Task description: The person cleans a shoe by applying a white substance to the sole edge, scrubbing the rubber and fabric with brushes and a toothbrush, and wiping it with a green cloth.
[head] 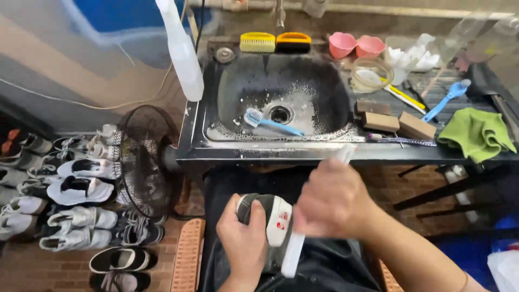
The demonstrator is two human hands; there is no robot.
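Below the front edge of the sink (216, 108), over my lap, I hold a black and white shoe (270, 216). My left hand (244, 240) is clamped around its heel end from beneath, fingers curled up over the dark upper, which keeps the shoe steady and turned so its white side faces my other hand. My right hand (332, 200) is closed into a fist around a white handle (346, 154), probably a brush, whose tip pokes up past my knuckles; the working end is hidden behind the hand, so I cannot tell exactly where it meets the shoe. The right forearm comes in from the lower right, wrist bent inward, the fist pressed just beside the shoe's toe half.

A blue toothbrush (270, 123) lies in the wet, soapy basin near the drain, seemingly parked within easy reach. On the tabletop to the right sit brown blocks (397, 123), a green cloth (476, 132), another blue brush (446, 100) and two pink cups (356, 45). Yellow and orange scrub brushes (274, 41) rest behind the basin, and a white spray bottle (181, 48) stands at its left corner. Rows of shoes (70, 189) wait on the brick floor beside a black fan (143, 159).
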